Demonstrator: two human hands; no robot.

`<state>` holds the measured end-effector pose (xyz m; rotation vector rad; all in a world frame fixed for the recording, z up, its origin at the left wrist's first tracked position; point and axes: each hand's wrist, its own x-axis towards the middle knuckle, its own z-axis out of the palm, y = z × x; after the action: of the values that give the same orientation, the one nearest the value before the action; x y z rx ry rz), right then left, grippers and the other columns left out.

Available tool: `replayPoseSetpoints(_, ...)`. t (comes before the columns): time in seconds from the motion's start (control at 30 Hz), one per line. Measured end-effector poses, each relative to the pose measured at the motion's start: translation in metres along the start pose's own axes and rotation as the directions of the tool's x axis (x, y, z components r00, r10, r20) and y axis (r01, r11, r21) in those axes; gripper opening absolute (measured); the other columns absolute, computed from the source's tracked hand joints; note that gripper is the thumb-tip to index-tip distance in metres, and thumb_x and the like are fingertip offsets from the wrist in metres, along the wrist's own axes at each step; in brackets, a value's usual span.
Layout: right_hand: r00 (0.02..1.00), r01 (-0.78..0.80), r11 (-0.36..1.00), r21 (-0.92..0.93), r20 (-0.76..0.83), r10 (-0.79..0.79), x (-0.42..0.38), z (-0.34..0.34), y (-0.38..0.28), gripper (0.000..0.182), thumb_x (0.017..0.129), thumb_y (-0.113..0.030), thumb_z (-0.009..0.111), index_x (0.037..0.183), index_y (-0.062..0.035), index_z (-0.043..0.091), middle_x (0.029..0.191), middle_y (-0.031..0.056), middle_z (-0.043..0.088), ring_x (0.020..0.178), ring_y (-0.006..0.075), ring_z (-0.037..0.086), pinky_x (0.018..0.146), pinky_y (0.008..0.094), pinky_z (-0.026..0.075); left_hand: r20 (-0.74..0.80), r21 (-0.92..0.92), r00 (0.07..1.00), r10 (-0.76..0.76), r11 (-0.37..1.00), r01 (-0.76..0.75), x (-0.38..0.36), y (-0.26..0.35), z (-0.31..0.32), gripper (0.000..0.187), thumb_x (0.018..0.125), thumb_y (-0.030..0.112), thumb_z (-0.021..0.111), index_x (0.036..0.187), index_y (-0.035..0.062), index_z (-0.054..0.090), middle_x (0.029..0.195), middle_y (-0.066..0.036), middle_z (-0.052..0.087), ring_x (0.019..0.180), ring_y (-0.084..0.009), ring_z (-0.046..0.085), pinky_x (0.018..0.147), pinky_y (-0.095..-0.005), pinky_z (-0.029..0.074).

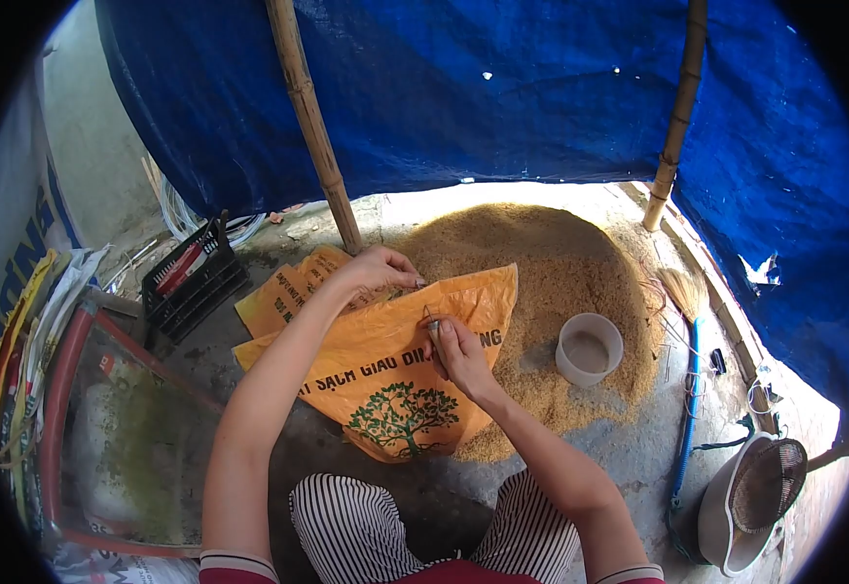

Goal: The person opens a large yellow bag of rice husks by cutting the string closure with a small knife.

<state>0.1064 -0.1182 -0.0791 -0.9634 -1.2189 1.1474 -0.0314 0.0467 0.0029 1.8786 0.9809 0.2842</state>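
Observation:
An orange woven plastic sack [395,365] with black lettering and a printed green tree lies in front of my knees. My left hand [385,270] is at its upper edge, thumb and fingers pinched on the rim. My right hand [461,358] is closed around a small hand tool [434,332], whose thin, hook-like metal end shows just above the fingers against the sack. The exact kind of tool is too small to make out. A second orange sack [283,294] lies partly under the first, beyond my left forearm.
Behind the sack spreads a heap of golden husks or grain [541,243], with a white tub [589,348] on it. A black crate [191,282] stands left; a broom [687,292] and white bucket [736,506] are right. Bamboo poles [312,117] and a blue tarp [502,88] rise behind.

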Motion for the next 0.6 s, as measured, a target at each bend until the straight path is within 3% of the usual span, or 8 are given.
replayPoseSetpoints(0.2, 0.999, 0.041, 0.998, -0.045, -0.015, -0.042, 0.000, 0.000, 0.001, 0.036, 0.100, -0.031, 0.029, 0.111, -0.0039, 0.050, 0.072, 0.0006, 0.051, 0.048, 0.0055, 0.042, 0.044, 0.0185, 0.036, 0.007, 0.106, 1.000, 0.002, 0.994, -0.002, 0.003, 0.006, -0.005, 0.023, 0.072, 0.025, 0.078, 0.085, 0.0076, 0.071, 0.077, -0.001, 0.066, 0.078, -0.0122, 0.057, 0.072, -0.0303, 0.043)
replayPoseSetpoints(0.37, 0.990, 0.106, 0.975, -0.198, -0.070, -0.121, 0.000, 0.001, 0.004, 0.034, 0.100, -0.029, 0.030, 0.111, -0.0043, 0.050, 0.073, 0.0004, 0.051, 0.051, 0.0051, 0.042, 0.046, 0.0188, 0.036, -0.009, 0.143, 1.000, -0.028, 0.989, 0.029, 0.002, 0.000, -0.008, 0.021, 0.072, 0.025, 0.078, 0.083, 0.0076, 0.071, 0.074, 0.000, 0.064, 0.072, -0.0109, 0.055, 0.064, -0.0274, 0.044)
replayPoseSetpoints(0.5, 0.990, 0.098, 0.973, -0.210, -0.079, -0.117, 0.000, 0.002, 0.002, 0.033, 0.100, -0.029, 0.030, 0.111, -0.0043, 0.050, 0.074, 0.0003, 0.051, 0.051, 0.0050, 0.042, 0.047, 0.0189, 0.036, 0.001, 0.094, 0.997, -0.079, 0.992, 0.078, -0.003, -0.001, -0.013, 0.020, 0.073, 0.024, 0.077, 0.082, 0.0070, 0.071, 0.074, 0.000, 0.064, 0.068, -0.0090, 0.054, 0.060, -0.0247, 0.043)
replayPoseSetpoints(0.6, 0.994, 0.081, 0.990, -0.116, -0.066, -0.090, 0.000, 0.003, 0.004, 0.034, 0.100, -0.029, 0.030, 0.110, -0.0040, 0.050, 0.073, 0.0002, 0.050, 0.050, 0.0052, 0.042, 0.045, 0.0190, 0.036, -0.012, 0.057, 0.993, -0.120, 0.991, 0.121, -0.008, -0.002, -0.011, 0.020, 0.073, 0.024, 0.076, 0.081, 0.0066, 0.070, 0.073, 0.002, 0.063, 0.067, -0.0073, 0.054, 0.059, -0.0240, 0.043)
